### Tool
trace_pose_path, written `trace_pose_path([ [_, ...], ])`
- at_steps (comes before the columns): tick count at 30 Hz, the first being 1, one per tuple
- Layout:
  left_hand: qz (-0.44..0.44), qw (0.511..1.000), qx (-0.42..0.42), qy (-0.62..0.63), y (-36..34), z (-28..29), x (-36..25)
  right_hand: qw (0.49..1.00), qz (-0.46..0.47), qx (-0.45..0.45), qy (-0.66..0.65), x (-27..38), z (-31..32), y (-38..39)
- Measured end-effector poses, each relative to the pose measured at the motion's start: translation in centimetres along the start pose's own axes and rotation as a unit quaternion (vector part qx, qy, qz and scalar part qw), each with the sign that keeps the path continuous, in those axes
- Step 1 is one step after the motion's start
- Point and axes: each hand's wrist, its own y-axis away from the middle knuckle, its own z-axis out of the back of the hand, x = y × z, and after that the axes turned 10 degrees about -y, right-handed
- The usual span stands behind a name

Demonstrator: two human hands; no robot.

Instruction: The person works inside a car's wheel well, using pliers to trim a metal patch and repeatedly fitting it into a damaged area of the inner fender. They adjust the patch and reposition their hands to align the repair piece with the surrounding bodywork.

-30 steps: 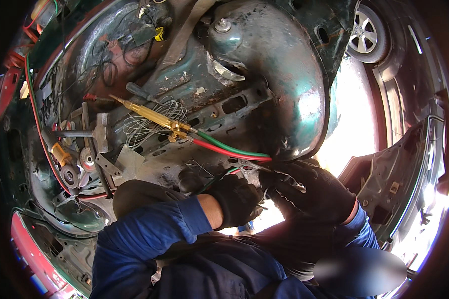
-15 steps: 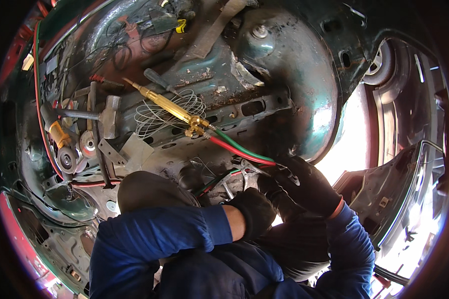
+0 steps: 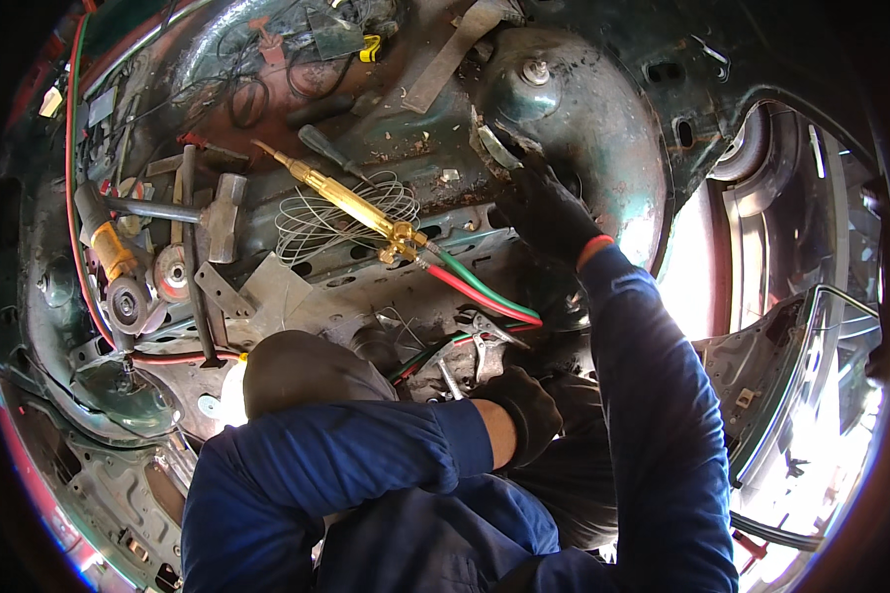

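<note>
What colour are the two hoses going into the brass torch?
One hose is green, the other red, joined to the torch; the head view shows them.

Both hands wear matt black cloth gloves: left hand (image 3: 524, 410), right hand (image 3: 544, 212). Torch (image 3: 351, 203): shiny brass. Car body (image 3: 583, 119): glossy green painted metal, rusted rough in patches.

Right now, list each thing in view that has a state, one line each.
Gas torch: unlit, lying loose on the car floor, no hand on it.
Red and green hoses: attached to the torch.
Hammer: lying flat, untouched.
Angle grinder: set down.
Right hand: gloved, pressed against the wheel arch.
Left hand: gloved, by the pliers.
</note>
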Motion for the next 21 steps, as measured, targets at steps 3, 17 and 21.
trace_pose_path([
  [3,-0.010,1.000,0.001,-0.027,0.2,0.1,-0.1,0.994,0.048,0.059,0.080,-2.6,-1.7,-1.5],
  [17,-0.010,0.999,-0.026,-0.025,0.2,0.0,0.0,0.945,-0.267,0.186,-0.027,0.0,0.2,-7.0],
  [21,-0.005,0.999,-0.032,-0.033,0.4,0.0,0.0,0.934,-0.094,0.304,0.162,-1.1,-1.0,-7.2],
])
